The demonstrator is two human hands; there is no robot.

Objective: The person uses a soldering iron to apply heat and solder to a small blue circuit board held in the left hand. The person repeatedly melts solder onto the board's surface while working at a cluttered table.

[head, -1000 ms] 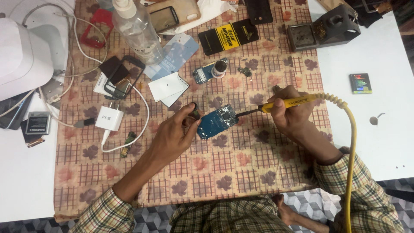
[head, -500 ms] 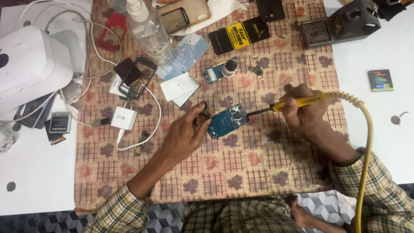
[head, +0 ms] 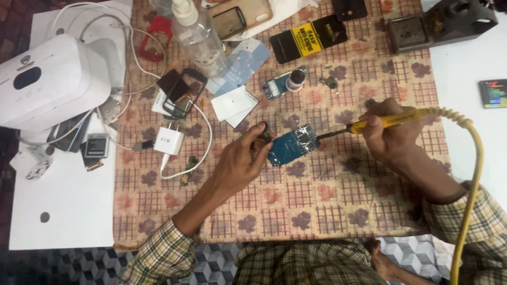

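**Soldering on a blue circuit board**

Left hand (head: 244, 158) pinching the left edge of a small blue circuit board (head: 292, 144), thumb and fingers closed on it, pressing it flat against the patterned cloth (head: 317, 211) covering the tabletop (head: 63, 211). Right hand (head: 391, 138) clenched around the yellow handle of a soldering iron (head: 388, 121), dark tip pointing left and meeting the right end of the board near its silvery shield. Yellow coiled cable (head: 471, 174) running from the handle, arching right and dropping toward the near edge beside the checked sleeve.

Board lying near the middle of the cloth, slightly tilted, between both hands.

Farther off: a second small board with a dark round bottle cap on it (head: 285, 83), a white card (head: 234, 104) just left of it, a black-and-yellow flat pack (head: 309, 38) beyond. Clear spray bottle (head: 199, 37) lying at the far left of the cloth, a phone in a tan case (head: 238, 19) just right of it. White charger plug (head: 169, 141) with its white cable looping to the left of the left hand. Large white rounded device (head: 50, 79) at the far left, off the cloth. Dark soldering stand (head: 441, 24) at the far right corner, small dark screen-like item (head: 494, 93) on the bare white surface to the right.
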